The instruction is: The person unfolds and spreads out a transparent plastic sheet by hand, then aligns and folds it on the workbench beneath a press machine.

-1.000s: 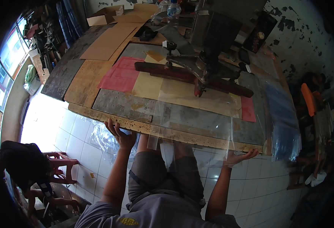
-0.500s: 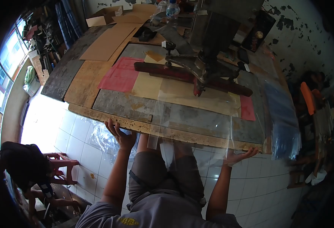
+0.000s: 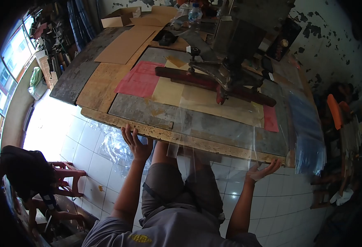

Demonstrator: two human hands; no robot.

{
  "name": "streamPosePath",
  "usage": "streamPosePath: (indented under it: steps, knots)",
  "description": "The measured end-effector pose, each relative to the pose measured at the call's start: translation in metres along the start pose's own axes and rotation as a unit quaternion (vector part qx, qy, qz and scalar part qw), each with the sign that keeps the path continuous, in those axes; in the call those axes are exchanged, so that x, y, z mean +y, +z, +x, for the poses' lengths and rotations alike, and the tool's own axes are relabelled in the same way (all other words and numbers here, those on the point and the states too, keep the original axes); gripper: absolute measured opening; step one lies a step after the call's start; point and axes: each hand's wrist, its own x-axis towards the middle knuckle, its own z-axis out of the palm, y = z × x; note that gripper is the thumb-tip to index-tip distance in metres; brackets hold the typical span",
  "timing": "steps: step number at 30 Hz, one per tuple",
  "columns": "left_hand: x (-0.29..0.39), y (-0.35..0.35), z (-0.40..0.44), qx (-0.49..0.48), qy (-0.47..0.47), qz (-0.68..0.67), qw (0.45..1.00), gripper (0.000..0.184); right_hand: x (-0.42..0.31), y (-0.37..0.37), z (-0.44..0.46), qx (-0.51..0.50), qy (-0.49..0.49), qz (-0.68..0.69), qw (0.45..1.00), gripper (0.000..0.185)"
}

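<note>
Peeling wall [image 3: 312,37] in bkgd, white tile floor [image 3: 267,201] below, wood-edged worktable [image 3: 91,84] tilted across the view. Clear film [image 3: 230,140] lies w/ its upper part on the grey plate [image 3: 140,109] & hangs over the table's front edge, btwn the two hands; its R side reaches the R hand, L side is apart from the L hand. L hand [image 3: 138,144]: open, fingers spread & pointing up, tips at the wooden edge, nothing seen gripped. R hand [image 3: 264,169]: open too, palm up, fingers out along the edge nr the R corner; film overlaps it nr the thumb, can't tell if any is pinched.

On the plate: yellow sheet [image 3: 164,91] w/ pink sheet [image 3: 138,80] at its L end, smaller pink pc at the R. Dark red bar [image 3: 177,75] on a metal press crosses above them. Stack of bluish clear plastic [image 3: 308,140] droops off the table's R side. Flat cardboard [image 3: 125,45] far L, bottle [image 3: 195,15] at back. Crumpled plastic [image 3: 115,144] on the floor, L of the L hand. Another person [image 3: 29,173] by a red stool [image 3: 72,179], lower L.
</note>
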Motion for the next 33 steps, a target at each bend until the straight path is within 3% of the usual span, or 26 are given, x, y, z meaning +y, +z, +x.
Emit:
streamPosePath:
  steps: [4, 6, 9, 12, 15, 17, 22, 25, 28, 33]
  knots:
    - [0.000, -0.006, 0.003, -0.003, 0.012, 0.011, 1.000, 0.080, 0.001, -0.022, 0.009, -0.048, -0.017, -0.080, 0.996, 0.045]
    - [0.001, -0.011, 0.005, -0.003, 0.018, 0.010, 1.000, 0.077, 0.011, -0.034, 0.014, -0.071, -0.018, -0.050, 0.996, 0.044]
    - [0.007, -0.031, 0.017, -0.011, 0.025, 0.015, 1.000, 0.064, 0.021, -0.049, 0.040, -0.063, -0.031, -0.006, 0.998, 0.039]
    - [0.017, -0.058, 0.053, -0.005, 0.031, 0.003, 1.000, 0.039, 0.020, -0.060, 0.082, -0.050, -0.067, -0.002, 0.996, 0.029]
    - [0.032, -0.074, 0.116, -0.105, 0.097, -0.107, 0.984, 0.035, 0.013, -0.050, 0.132, -0.183, -0.085, 0.101, 0.974, 0.031]
    - [0.058, -0.073, 0.167, -0.191, 0.145, -0.160, 0.957, 0.034, -0.030, -0.031, 0.171, -0.254, -0.077, 0.179, 0.947, 0.031]
    - [0.081, 0.002, 0.223, -0.352, 0.274, -0.251, 0.859, 0.038, -0.068, 0.048, 0.212, -0.387, -0.158, 0.284, 0.863, 0.028]
    - [0.081, 0.034, 0.234, -0.371, 0.313, -0.233, 0.843, 0.041, -0.077, 0.080, 0.227, -0.415, -0.250, 0.247, 0.839, 0.029]
    - [0.077, 0.047, 0.231, -0.364, 0.308, -0.246, 0.844, 0.044, -0.074, 0.090, 0.216, -0.463, -0.168, 0.279, 0.825, 0.031]
    - [0.075, 0.053, 0.232, -0.379, 0.266, -0.249, 0.851, 0.038, -0.075, 0.088, 0.219, -0.463, -0.148, 0.283, 0.827, 0.032]
